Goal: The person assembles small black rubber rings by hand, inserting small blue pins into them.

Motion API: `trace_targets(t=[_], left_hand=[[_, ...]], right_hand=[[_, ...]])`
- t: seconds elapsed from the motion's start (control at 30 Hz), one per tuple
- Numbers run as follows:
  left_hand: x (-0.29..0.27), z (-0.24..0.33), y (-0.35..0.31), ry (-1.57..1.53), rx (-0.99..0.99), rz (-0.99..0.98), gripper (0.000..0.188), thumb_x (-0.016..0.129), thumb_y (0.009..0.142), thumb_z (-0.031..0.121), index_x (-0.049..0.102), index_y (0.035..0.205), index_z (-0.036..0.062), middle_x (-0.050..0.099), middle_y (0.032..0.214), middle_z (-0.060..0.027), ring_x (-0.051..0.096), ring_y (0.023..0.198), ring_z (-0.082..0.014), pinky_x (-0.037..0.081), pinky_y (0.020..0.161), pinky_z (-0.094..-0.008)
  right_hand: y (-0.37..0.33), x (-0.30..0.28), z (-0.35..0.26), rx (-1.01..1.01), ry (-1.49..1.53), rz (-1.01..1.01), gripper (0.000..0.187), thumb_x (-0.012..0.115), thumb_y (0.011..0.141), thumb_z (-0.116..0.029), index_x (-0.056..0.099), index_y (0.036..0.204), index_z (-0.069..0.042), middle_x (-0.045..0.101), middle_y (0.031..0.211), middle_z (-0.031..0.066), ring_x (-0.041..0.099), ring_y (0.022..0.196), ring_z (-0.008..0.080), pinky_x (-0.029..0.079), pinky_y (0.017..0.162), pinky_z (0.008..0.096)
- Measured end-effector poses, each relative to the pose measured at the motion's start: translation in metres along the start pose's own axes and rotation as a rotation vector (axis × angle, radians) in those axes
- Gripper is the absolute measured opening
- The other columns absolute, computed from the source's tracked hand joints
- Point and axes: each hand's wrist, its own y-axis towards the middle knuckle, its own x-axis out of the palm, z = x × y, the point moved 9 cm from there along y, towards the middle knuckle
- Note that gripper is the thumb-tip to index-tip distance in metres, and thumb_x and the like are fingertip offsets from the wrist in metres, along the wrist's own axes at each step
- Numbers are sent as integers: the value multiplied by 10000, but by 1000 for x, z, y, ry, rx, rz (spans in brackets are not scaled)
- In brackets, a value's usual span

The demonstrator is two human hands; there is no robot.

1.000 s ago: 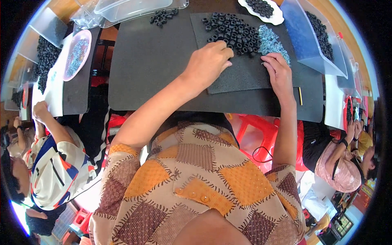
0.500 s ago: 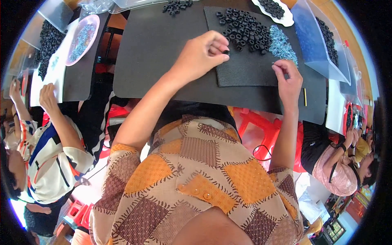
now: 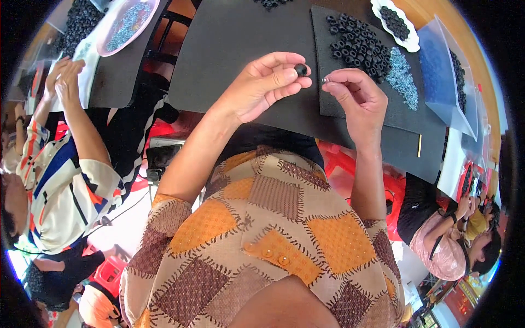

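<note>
Between the thumb and fingers of my left hand [image 3: 268, 85] is a small round black part [image 3: 301, 70] with a hole in it. My right hand [image 3: 361, 101] pinches a tiny clear, shiny piece [image 3: 326, 80], a short way to the right of the black part; the two are apart. Both hands are raised over the near side of the dark table. Behind my right hand a heap of black ring-shaped parts [image 3: 358, 46] lies on a black mat [image 3: 331, 104]. Right of that heap is a pile of small blue-clear pieces [image 3: 403, 82].
A white scalloped dish [image 3: 410, 44] of black parts stands at the back right, beside a clear plastic bin [image 3: 437, 82]. A thin yellow stick [image 3: 420, 145] lies near the right edge. On the left table are a pink-rimmed dish [image 3: 104, 46] and a co-worker's hands [image 3: 68, 82].
My left hand has lifted and turned, showing the black part. The right hand has come left from the blue-clear pile with a tiny piece, closer to the left hand. The view has shifted.
</note>
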Motion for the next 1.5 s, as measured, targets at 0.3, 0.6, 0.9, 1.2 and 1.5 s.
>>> trace_targets(t=[0.3,0.6,0.9,1.2,1.5], left_hand=[[-5,-3,-4,-193,20,26,267,625,957,64,614,1223,49,658,1187,-149,686,1043,-214,600,861,-244],[-5,-8,-10,-279,9,33,243,629,957,73,637,1197,37,672,1154,-148,681,1065,-226,588,907,-253],[-5,2,-17,14,152,101,237,654,935,41,650,1171,30,681,1154,-136,687,1032,-217,574,920,-287],[-13,14,-21,333,186,186,211,684,910,34,661,1119,20,687,1137,-122,674,1010,-178,562,907,-314],[-26,20,-25,81,165,168,210,647,944,56,642,1153,39,677,1159,-111,675,1011,-169,568,909,-293]], right_hand=[[9,22,-18,-92,-40,-56,95,689,867,48,683,950,2,660,922,25,605,829,79,482,734,212],[14,26,-27,-142,-215,-18,100,713,834,39,708,918,-15,691,872,47,645,791,108,514,710,233],[14,38,-41,-287,-476,-53,128,731,780,39,714,887,-30,696,805,74,687,735,166,527,657,261],[21,48,-43,-261,-526,-86,153,776,733,7,711,863,-42,688,810,75,683,734,206,536,643,285],[34,69,-50,-378,-518,-135,135,761,758,1,708,877,-36,682,837,78,667,738,199,525,648,281]])
